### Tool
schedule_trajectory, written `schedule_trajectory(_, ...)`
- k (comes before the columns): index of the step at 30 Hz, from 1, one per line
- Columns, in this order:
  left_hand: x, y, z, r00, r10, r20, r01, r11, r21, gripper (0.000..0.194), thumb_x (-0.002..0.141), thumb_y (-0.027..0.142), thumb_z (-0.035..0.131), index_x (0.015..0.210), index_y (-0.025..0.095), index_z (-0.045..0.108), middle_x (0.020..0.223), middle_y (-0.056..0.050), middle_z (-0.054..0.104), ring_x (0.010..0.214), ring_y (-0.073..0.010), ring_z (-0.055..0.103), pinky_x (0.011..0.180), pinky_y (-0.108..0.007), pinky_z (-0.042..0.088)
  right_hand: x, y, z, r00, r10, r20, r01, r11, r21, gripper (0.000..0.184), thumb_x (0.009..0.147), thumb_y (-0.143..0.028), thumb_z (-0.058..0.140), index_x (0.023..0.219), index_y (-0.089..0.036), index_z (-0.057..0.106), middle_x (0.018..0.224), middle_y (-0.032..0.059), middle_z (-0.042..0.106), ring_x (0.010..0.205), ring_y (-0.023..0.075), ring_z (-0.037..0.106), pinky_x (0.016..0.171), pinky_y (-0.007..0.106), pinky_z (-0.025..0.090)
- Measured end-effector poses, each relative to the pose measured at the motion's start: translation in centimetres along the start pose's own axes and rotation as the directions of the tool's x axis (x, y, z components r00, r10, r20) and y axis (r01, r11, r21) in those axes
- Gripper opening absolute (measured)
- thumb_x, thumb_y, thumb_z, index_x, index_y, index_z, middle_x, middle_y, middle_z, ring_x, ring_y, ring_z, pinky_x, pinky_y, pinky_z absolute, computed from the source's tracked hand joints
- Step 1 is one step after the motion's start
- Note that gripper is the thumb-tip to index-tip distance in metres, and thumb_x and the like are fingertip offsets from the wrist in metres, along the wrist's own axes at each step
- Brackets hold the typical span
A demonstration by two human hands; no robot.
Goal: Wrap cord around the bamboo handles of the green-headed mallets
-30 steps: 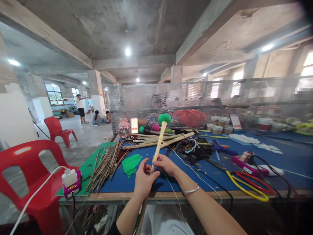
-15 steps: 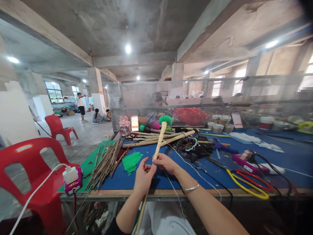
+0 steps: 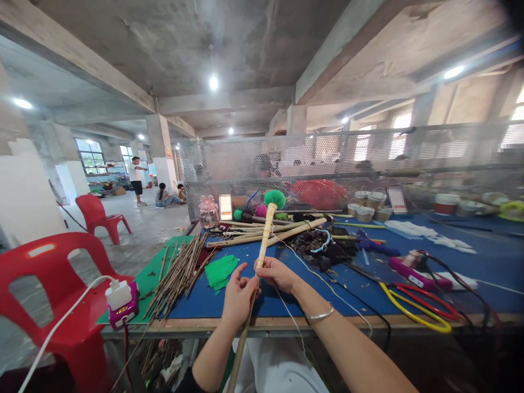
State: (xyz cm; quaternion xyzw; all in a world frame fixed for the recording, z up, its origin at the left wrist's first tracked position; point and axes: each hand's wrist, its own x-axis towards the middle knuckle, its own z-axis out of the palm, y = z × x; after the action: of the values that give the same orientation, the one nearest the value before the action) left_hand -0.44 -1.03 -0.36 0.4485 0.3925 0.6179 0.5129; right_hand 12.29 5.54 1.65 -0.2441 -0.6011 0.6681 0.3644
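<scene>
A long wooden stick (image 3: 266,232) slants up from my lap over the table edge. Pale yellowish wrapping covers its upper part, and a round green head (image 3: 274,200) tops it. My left hand (image 3: 238,293) is closed round the stick below the wrapping, thumb along it and index finger raised. Just above, my right hand (image 3: 276,274) pinches the stick at the lower end of the wrapping. A thin pale cord (image 3: 305,263) runs from near the wrapped part down across the table, and another length hangs below my right hand.
Thin brown sticks (image 3: 179,278) lie in a bundle at left beside green cloth (image 3: 221,272). Scissors with yellow and red handles (image 3: 413,314) and a purple power strip (image 3: 417,274) lie at right. Mesh (image 3: 233,158) stands behind the table; a red chair (image 3: 53,284) is at left.
The green head and upper stick have tilted slightly left and up. Both hands keep their grip in nearly the same place.
</scene>
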Motion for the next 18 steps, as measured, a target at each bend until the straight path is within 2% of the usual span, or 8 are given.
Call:
schedule_trajectory(2, 0.2, -0.3, 0.1, 0.996, 0.065, -0.056, -0.059, 0.993, 0.102, 0.067, 0.061, 0.043, 0.066, 0.115, 0.012, 0.044, 0.059, 0.003, 0.054, 0.051, -0.0097, 0.051, 0.052, -0.021, 0.04, 0.1, 0.1, -0.1, 0.999, 0.008, -0.033, -0.01, 0.998, -0.054, 0.035, 0.056, -0.033, 0.073, 0.07, -0.014, 0.048, 0.047, -0.008, 0.045, 0.033, 0.0006, 0.026, 0.035, 0.018, 0.011)
schedule_trajectory(4, 0.5, -0.4, 0.4, 0.977, 0.18, -0.116, -0.147, 0.959, 0.242, 0.063, 0.058, 0.037, 0.069, 0.112, 0.013, 0.048, 0.062, 0.003, 0.053, 0.053, -0.0085, 0.049, 0.055, -0.021, 0.041, 0.3, 0.2, -0.1, 0.998, -0.01, -0.054, 0.006, 0.998, -0.063, 0.037, 0.054, -0.033, 0.075, 0.07, -0.013, 0.048, 0.051, -0.0065, 0.048, 0.038, 0.002, 0.033, 0.037, 0.017, 0.017)
schedule_trajectory(7, 0.9, -0.1, 0.8, 0.958, 0.262, -0.118, -0.204, 0.909, 0.363, 0.06, 0.055, 0.031, 0.071, 0.109, 0.014, 0.052, 0.06, 0.004, 0.053, 0.055, -0.0088, 0.05, 0.058, -0.021, 0.041, 0.4, 0.4, -0.4, 0.995, -0.065, -0.072, 0.062, 0.997, -0.041, 0.037, 0.054, -0.032, 0.075, 0.07, -0.013, 0.047, 0.054, -0.0055, 0.049, 0.043, 0.0037, 0.039, 0.041, 0.017, 0.023)
schedule_trajectory(10, 1.1, 0.2, 1.0, 0.975, 0.202, -0.091, -0.166, 0.94, 0.298, 0.064, 0.058, 0.033, 0.07, 0.114, 0.013, 0.048, 0.056, 0.004, 0.054, 0.05, -0.0093, 0.05, 0.052, -0.021, 0.04, 0.5, 0.6, -0.7, 0.991, -0.092, -0.097, 0.089, 0.995, -0.033, 0.035, 0.058, -0.032, 0.073, 0.071, -0.014, 0.046, 0.051, -0.0071, 0.046, 0.039, 0.0024, 0.034, 0.039, 0.017, 0.02)
schedule_trajectory(15, 0.7, 0.2, 0.7, 1.0, 0.005, -0.028, -0.005, 1.0, 0.016, 0.081, 0.06, 0.043, 0.067, 0.126, 0.01, 0.032, 0.053, 0.003, 0.056, 0.045, -0.0106, 0.053, 0.046, -0.021, 0.04, 0.3, 0.4, -0.6, 0.999, -0.032, 0.001, 0.032, 0.999, 0.0, 0.035, 0.061, -0.036, 0.07, 0.078, -0.014, 0.048, 0.05, -0.0082, 0.045, 0.033, 0.0006, 0.025, 0.035, 0.018, 0.013)
schedule_trajectory(18, 0.5, 0.2, 0.5, 1.0, -0.028, -0.009, 0.028, 0.999, -0.026, 0.084, 0.06, 0.047, 0.066, 0.126, 0.012, 0.028, 0.058, 0.0, 0.06, 0.046, -0.0116, 0.055, 0.045, -0.021, 0.042, 0.2, 0.1, 0.0, 1.0, -0.031, 0.005, 0.031, 1.0, -0.002, 0.035, 0.06, -0.038, 0.07, 0.074, -0.014, 0.047, 0.046, -0.0096, 0.041, 0.032, 0.0005, 0.023, 0.034, 0.018, 0.011)
